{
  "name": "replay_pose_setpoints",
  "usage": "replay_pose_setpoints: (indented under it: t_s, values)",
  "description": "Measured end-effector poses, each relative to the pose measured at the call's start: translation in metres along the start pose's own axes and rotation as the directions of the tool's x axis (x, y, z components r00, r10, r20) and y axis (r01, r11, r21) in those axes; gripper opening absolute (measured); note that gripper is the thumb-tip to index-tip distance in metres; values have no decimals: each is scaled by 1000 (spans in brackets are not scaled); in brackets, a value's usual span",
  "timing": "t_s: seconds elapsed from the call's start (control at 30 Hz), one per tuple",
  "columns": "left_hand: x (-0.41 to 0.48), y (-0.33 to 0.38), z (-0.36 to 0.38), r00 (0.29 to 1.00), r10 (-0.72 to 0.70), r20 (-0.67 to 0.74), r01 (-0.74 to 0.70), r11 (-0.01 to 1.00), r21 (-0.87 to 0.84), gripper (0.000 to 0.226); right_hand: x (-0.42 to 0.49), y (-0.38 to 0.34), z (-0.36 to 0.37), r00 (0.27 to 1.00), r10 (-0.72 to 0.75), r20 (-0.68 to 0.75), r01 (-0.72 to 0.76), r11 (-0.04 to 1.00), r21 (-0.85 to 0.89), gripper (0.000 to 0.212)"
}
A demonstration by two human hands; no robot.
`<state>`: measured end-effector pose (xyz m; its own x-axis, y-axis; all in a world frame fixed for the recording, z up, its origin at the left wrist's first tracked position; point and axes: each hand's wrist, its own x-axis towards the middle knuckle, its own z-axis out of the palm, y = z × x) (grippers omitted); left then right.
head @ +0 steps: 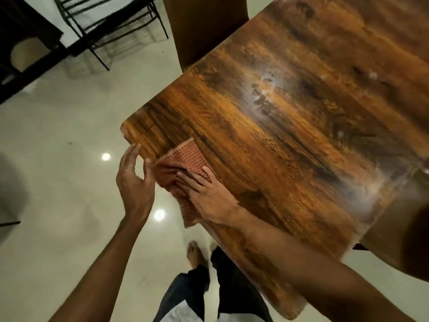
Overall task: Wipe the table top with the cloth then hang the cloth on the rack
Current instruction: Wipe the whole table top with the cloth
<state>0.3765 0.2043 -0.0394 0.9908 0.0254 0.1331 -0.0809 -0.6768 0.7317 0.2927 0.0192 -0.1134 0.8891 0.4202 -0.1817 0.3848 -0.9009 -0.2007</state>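
The red-and-tan checked cloth [183, 159] lies bunched at the near left edge of the wood-grain counter [290, 135], close to its rounded left corner. Its long axis runs from the far side toward the person, slightly slanted to the edge. The far corner lies flat on the wood, while the near end hangs past the edge over the floor [58, 135].

The right hand [209, 196] lies flat on the cloth with fingers straight and spread, pressing it down. The left hand [134, 182] is open beside the edge, its fingertips touching the rim near the corner and its thumb just beside the cloth.

Pale smears mark the counter farther in. Below the edge a bare foot [195, 254] stands on glossy pale tiles. A black wire rack [104, 24] stands well apart, at the far left.
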Motion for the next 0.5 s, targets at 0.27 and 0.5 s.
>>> replay_pose_setpoints:
  t_s: [0.27,0.5]
  values:
    - [-70,-4,1,998,-24,53,27,999,-47,39,-42,-30,12,922,388,6,-388,921,21,73]
    - [-124,15,-1,997,-38,71,41,998,-50,39,-126,22,2,938,342,59,-343,939,12,61]
